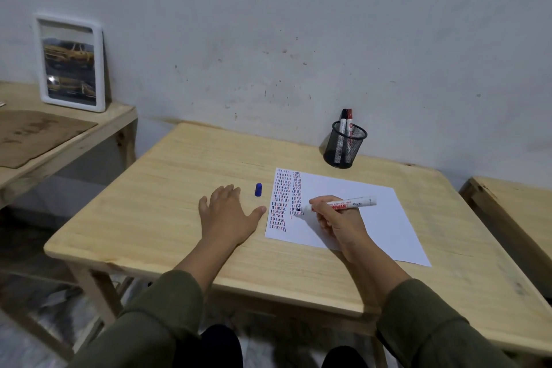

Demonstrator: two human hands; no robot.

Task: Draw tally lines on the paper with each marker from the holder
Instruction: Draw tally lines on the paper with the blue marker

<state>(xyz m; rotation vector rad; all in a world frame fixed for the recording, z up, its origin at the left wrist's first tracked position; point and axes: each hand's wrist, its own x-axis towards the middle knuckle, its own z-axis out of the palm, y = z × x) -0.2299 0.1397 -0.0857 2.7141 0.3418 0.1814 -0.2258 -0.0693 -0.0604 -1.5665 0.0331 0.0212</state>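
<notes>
A white sheet of paper (364, 218) lies on the wooden table (185, 176), its left side filled with columns of short blue, red and dark tally lines (282, 200). My right hand (337, 221) grips an uncapped white marker (355, 203), whose tip touches the paper at the foot of the second column. My left hand (227, 212) rests flat on the table just left of the paper, fingers spread. A blue marker cap (258, 189) lies beside it. A black mesh holder (345, 145) at the back holds two capped markers (346, 121), one black and one red.
A second wooden table (59, 134) at the left carries a brown mat (33, 134) and a white-framed picture (71, 63) leaning on the wall. Another table's edge (513, 209) shows at the right. My knees are under the front edge.
</notes>
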